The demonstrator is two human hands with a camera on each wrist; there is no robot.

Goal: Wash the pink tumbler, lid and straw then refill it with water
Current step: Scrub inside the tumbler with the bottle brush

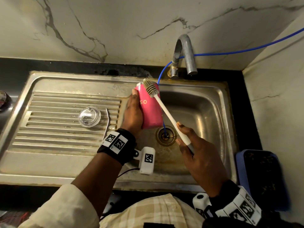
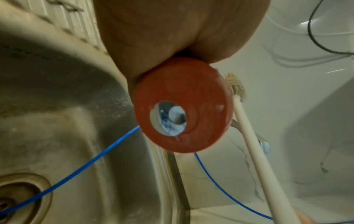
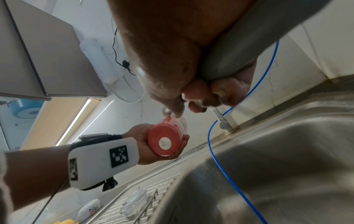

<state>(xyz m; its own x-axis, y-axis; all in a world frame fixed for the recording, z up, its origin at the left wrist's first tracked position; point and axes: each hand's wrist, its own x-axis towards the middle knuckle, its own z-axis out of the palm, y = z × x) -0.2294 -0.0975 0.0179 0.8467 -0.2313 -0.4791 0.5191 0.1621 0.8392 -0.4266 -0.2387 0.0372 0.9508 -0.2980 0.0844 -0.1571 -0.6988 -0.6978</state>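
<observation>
My left hand (image 1: pixel 134 112) grips the pink tumbler (image 1: pixel 150 111) over the left edge of the sink basin, tilted with its mouth toward the wall. Its round base (image 2: pixel 182 104) faces the left wrist camera and shows again as the tumbler (image 3: pixel 165 140) in the right wrist view. My right hand (image 1: pixel 195 147) holds the grey grip of a white bottle brush (image 1: pixel 166 112). The bristle head (image 1: pixel 150 88) lies against the tumbler's rim, outside it. The clear lid (image 1: pixel 89 117) and the metal straw (image 1: pixel 107 124) lie on the ribbed drainboard, left of my left hand.
A steel sink basin (image 1: pixel 205 112) with its drain (image 1: pixel 166 135) lies below my hands. A grey tap (image 1: pixel 184 53) stands at the back, and a blue tube (image 1: pixel 246 50) runs past it down into the drain. A blue tub (image 1: pixel 261 178) sits at the right. A floral bowl (image 3: pixel 89 209) stands by the drainboard.
</observation>
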